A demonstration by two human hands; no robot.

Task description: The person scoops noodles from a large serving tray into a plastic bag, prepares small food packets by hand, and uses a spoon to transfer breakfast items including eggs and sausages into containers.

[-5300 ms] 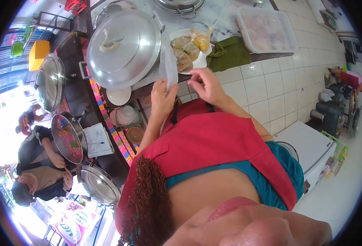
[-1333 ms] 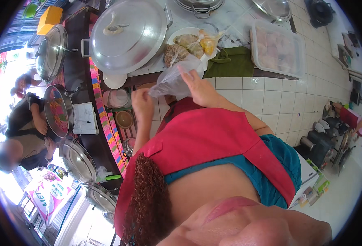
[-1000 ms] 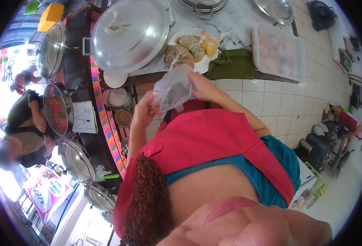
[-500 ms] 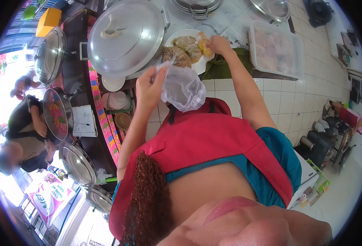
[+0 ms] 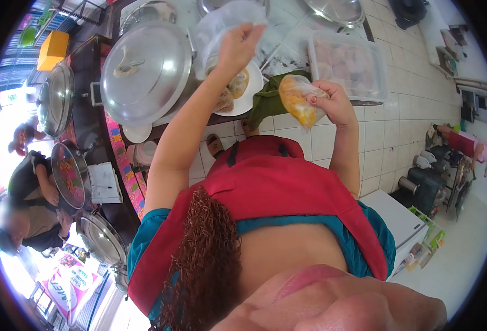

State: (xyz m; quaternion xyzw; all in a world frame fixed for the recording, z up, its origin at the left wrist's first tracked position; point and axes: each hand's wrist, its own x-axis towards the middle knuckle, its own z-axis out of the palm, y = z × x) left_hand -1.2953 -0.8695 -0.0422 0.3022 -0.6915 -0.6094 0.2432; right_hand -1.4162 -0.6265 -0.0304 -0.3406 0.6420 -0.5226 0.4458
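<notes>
My right hand (image 5: 336,103) grips a small clear bag of yellow-orange food (image 5: 298,103) in front of the plastic tub. Farther up, over the table, my left hand (image 5: 237,51) pinches a thin translucent plastic bag (image 5: 221,26), which is spread out and smeared by motion. Beneath my left forearm lies a white plate (image 5: 253,95) with bagged food (image 5: 238,83) on it, partly hidden by the arm. A dark green cloth (image 5: 271,98) hangs over the table edge between the plate and the yellow bag.
A large lidded pot (image 5: 147,74) stands left of the plate. A clear tub of pale pieces (image 5: 345,66) sits at the table's right. Steel serving pans (image 5: 56,99) line the dark counter at left, with a person (image 5: 31,198) beyond it. An open notebook (image 5: 104,182) lies there.
My right hand has lifted the yellow food bag off the plate and brought it right and nearer. My left hand has carried the empty plastic bag up and away over the table.
</notes>
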